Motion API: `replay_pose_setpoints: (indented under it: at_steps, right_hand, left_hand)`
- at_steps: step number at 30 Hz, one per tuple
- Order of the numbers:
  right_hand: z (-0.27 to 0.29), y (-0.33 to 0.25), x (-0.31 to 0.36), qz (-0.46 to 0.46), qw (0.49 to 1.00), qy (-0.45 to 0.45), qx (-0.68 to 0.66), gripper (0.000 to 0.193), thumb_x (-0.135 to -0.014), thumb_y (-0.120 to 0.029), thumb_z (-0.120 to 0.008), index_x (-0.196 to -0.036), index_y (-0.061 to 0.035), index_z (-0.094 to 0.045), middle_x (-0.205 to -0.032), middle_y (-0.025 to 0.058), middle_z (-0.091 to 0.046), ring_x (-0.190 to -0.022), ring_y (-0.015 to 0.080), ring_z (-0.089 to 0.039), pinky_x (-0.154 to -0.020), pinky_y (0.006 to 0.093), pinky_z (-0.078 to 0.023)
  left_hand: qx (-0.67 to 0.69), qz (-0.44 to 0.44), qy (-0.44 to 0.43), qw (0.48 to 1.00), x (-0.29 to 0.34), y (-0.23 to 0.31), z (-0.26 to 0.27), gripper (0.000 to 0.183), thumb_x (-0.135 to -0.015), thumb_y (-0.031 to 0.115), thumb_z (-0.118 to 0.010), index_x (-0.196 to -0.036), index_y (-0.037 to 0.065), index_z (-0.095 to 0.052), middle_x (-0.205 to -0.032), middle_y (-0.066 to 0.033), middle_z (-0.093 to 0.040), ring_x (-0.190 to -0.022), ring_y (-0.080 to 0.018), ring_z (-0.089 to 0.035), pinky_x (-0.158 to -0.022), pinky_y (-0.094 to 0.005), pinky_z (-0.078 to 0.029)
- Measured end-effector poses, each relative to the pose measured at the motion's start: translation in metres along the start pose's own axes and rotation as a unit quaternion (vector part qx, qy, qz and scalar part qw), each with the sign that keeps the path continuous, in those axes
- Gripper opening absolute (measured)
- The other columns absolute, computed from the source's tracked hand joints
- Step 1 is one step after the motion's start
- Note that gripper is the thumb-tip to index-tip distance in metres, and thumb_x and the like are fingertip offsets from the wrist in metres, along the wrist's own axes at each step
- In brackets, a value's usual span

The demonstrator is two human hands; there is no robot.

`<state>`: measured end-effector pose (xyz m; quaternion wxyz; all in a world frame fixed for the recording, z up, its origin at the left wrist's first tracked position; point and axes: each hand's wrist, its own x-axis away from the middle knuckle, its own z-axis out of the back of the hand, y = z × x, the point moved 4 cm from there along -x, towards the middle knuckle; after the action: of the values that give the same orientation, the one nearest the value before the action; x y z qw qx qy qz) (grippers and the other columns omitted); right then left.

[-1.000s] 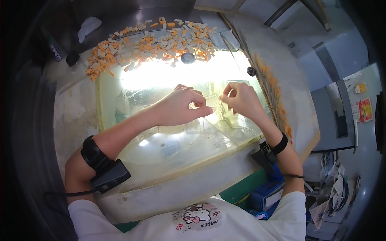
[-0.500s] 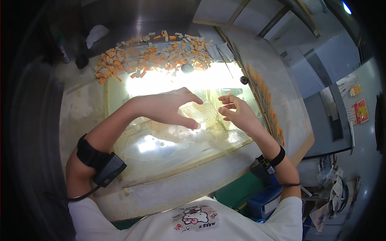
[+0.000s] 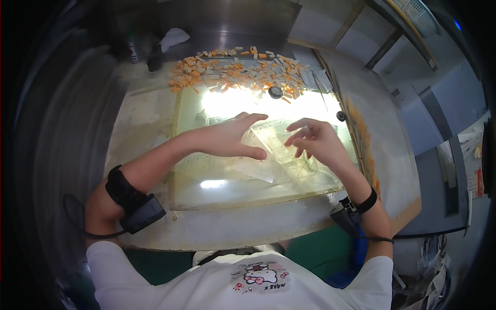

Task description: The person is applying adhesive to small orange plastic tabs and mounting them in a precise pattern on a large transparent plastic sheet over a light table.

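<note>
A brightly lit glass panel [image 3: 201, 199] is set in the worktop, and a clear sheet with rows of small dots [image 3: 227, 168] lies over it. Above this sheet hovers my left hand [image 3: 232, 137], its thumb and fingers spread wide with nothing visible between them. Just to its right is my right hand [image 3: 315, 139], fingers bent and apart, over a crumpled-looking clear film [image 3: 305, 170]. Whether its fingertips touch the film I cannot tell, because of the glare. Each forearm carries a strapped black device.
Many small orange and grey pieces [image 3: 237, 70] lie heaped along the far side. A round dark knob [image 3: 275, 92] sits near them, another [image 3: 341, 115] at the right edge. Tweezers [image 3: 321, 85] lie far right. Orange-tipped strips [image 3: 361, 124] line the right side. A dark cup [image 3: 155, 63] stands far left.
The view has swung, so the worktop sits further right in the picture. My right hand's fingers have bent and spread differently; the left keeps its spread shape.
</note>
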<state>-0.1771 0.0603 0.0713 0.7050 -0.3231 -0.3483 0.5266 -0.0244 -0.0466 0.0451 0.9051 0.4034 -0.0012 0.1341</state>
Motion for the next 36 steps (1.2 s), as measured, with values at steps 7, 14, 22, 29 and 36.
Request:
replay_pose_setpoints:
  at_steps: [7, 14, 22, 29, 36]
  right_hand:
    - [0.034, -0.035, 0.012, 0.106, 0.992, 0.064, 0.003, 0.019, -0.073, -0.002, -0.053, -0.092, -0.0003, -0.057, -0.076, 0.0061, -0.064, -0.056, 0.0081, -0.057, -0.05, 0.0209, -0.042]
    - [0.056, -0.063, 0.023, 0.219, 0.961, 0.156, -0.066, 0.013, -0.074, 0.004, -0.052, -0.085, 0.0008, -0.059, -0.075, 0.0045, -0.062, -0.065, 0.0084, -0.057, -0.056, 0.021, -0.045]
    - [0.063, -0.116, 0.023, 0.39, 0.881, 0.217, -0.155, 0.004, -0.076, -0.001, -0.057, -0.079, -0.0006, -0.059, -0.074, 0.0049, -0.063, -0.073, 0.0099, -0.059, -0.064, 0.0206, -0.045]
    - [0.058, -0.087, -0.006, 0.438, 0.87, 0.097, -0.205, 0.01, -0.074, 0.006, -0.053, -0.08, 0.0014, -0.058, -0.089, 0.0137, -0.062, -0.086, 0.0204, -0.06, -0.075, 0.0285, -0.048]
    - [0.076, -0.008, -0.01, 0.301, 0.93, 0.132, -0.165, 0.003, -0.074, 0.001, -0.055, -0.075, -0.0002, -0.057, -0.089, 0.0126, -0.063, -0.079, 0.0143, -0.058, -0.071, 0.0243, -0.046]
  left_hand:
    - [0.043, -0.047, 0.042, 0.997, 0.006, 0.04, 0.026, 0.092, -0.064, 0.052, -0.064, -0.132, 0.008, -0.022, -0.114, -0.0202, -0.046, -0.097, -0.0293, -0.051, -0.081, -0.0346, -0.042]
    - [-0.083, -0.05, 0.141, 0.985, 0.025, 0.095, 0.06, 0.052, -0.059, 0.021, -0.074, -0.101, 0.006, -0.047, -0.097, -0.0053, -0.053, -0.081, -0.0142, -0.052, -0.07, -0.0264, -0.04]
    - [-0.529, -0.23, 0.428, 0.696, 0.083, 0.165, 0.069, 0.048, -0.06, 0.019, -0.071, -0.1, 0.008, -0.047, -0.094, -0.0062, -0.055, -0.077, -0.0245, -0.057, -0.064, -0.0322, -0.047]
    - [-0.479, -0.132, 0.311, 0.81, 0.091, 0.131, 0.033, 0.079, -0.067, 0.06, -0.053, -0.119, 0.003, -0.035, -0.118, -0.0134, -0.044, -0.102, -0.031, -0.048, -0.086, -0.0381, -0.038]
    - [-0.323, 0.031, 0.161, 0.932, 0.091, 0.065, 0.015, 0.087, -0.068, 0.036, -0.065, -0.132, 0.002, -0.017, -0.132, -0.02, -0.027, -0.116, -0.0348, -0.035, -0.095, -0.0405, -0.031]
